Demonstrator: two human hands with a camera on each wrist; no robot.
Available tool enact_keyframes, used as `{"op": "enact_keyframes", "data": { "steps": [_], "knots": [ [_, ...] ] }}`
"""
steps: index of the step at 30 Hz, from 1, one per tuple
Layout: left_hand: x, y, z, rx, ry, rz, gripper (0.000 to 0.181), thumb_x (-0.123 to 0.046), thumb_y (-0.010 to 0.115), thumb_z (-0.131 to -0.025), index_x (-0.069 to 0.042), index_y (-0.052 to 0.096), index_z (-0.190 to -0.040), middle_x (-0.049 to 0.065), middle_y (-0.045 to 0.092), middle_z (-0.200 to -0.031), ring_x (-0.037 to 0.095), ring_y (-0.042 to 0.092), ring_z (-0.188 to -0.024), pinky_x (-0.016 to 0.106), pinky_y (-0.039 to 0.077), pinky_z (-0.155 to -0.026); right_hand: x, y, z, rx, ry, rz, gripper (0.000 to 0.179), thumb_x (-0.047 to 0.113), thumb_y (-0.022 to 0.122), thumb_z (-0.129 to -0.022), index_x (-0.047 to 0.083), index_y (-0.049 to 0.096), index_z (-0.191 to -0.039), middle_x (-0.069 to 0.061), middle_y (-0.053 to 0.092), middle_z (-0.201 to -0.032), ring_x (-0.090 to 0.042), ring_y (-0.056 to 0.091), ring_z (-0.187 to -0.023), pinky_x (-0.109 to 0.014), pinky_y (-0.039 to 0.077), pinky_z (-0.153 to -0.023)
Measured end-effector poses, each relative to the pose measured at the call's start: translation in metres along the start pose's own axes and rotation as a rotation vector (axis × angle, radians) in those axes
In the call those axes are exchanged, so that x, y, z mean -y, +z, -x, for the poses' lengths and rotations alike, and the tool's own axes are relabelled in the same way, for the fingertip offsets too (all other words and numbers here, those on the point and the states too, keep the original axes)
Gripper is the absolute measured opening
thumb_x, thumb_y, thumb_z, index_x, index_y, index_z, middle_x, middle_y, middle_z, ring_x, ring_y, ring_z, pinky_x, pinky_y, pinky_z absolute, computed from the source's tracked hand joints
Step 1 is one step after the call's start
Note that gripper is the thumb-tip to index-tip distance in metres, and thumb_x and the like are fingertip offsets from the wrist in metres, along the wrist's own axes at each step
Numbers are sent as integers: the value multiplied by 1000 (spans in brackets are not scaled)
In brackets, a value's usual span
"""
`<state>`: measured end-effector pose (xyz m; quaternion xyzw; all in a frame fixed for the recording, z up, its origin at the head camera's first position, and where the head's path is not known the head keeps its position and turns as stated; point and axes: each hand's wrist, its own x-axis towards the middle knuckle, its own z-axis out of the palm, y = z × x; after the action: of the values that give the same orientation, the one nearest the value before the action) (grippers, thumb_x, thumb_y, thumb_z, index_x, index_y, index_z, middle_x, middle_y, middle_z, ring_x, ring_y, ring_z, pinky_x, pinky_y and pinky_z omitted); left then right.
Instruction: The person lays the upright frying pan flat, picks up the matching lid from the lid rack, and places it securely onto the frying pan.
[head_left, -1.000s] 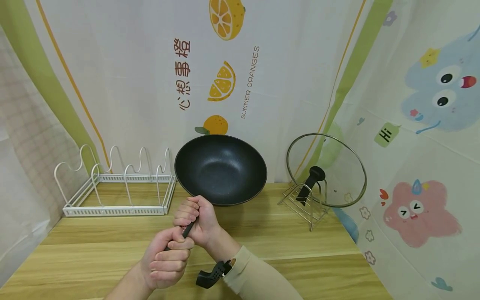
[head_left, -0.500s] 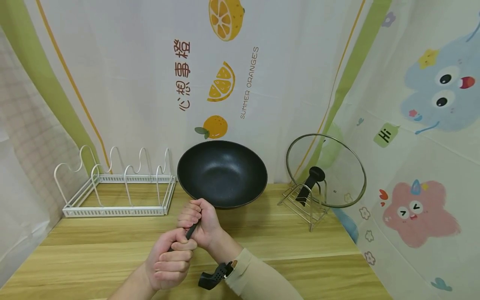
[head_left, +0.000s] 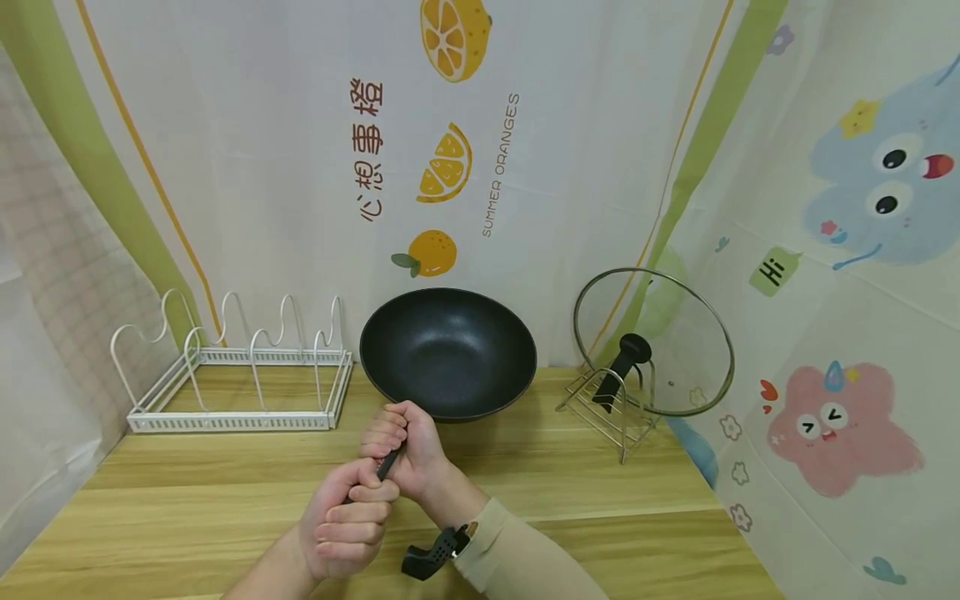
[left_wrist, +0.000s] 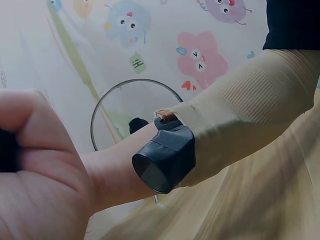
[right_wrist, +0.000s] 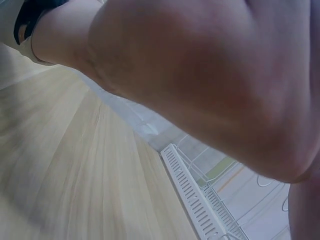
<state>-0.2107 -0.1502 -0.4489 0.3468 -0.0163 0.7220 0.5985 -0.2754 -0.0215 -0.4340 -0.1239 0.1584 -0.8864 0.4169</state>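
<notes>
A black wok (head_left: pixel 450 350) is held tilted, its inside facing me, at the middle of the table's back. It appears to hang above the tabletop. My right hand (head_left: pixel 411 454) grips its dark handle (head_left: pixel 389 462) close to the pan. Farther down the same handle, the fingers of my left hand (head_left: pixel 349 521) are curled round it. In the left wrist view, part of the left palm (left_wrist: pixel 45 185) shows at the left edge, with the right forearm behind it. The right hand (right_wrist: pixel 200 85) fills much of the right wrist view, hiding the handle there.
A white rack (head_left: pixel 232 422) with upright wire loops stands left of the wok. On the right, a glass lid (head_left: pixel 686 350) with a black knob leans in a small wire stand (head_left: pixel 621 442). Printed curtains (head_left: pixel 285 183) close off the back and sides of the wooden table (head_left: pixel 187 508).
The wok has come down a little and shifted slightly right. Both hands have moved with it, keeping their grip on the handle. The rack and lid stay in place.
</notes>
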Motion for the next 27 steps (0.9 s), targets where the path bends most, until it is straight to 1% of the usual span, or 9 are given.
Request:
{"op": "enact_keyframes", "data": {
  "steps": [11,20,27],
  "knots": [
    [1,-8,3,-18,-3,-4,37,-24,37,-110,-23,27,-74,-11,33,-55,2,29,-37,17,21,-33,-2,-8,2,-33,-8,-3,53,24,20,-115,24,31,-62,12,42,-53,-4,49,-48,-13,30,-58],
    [5,-16,8,-11,0,13,37,-25,38,-110,-23,27,-75,-10,33,-56,3,29,-38,17,22,-34,-5,-18,4,-74,25,-4,53,25,21,-114,24,29,-62,13,40,-53,-4,48,-48,-13,32,-58],
    [5,-20,10,-19,-7,16,37,-25,38,-110,-23,27,-75,-10,33,-56,3,29,-38,17,22,-34,-3,-22,3,-74,32,6,53,26,19,-114,24,29,-63,12,41,-53,-5,49,-47,-14,34,-58]
  ]
}}
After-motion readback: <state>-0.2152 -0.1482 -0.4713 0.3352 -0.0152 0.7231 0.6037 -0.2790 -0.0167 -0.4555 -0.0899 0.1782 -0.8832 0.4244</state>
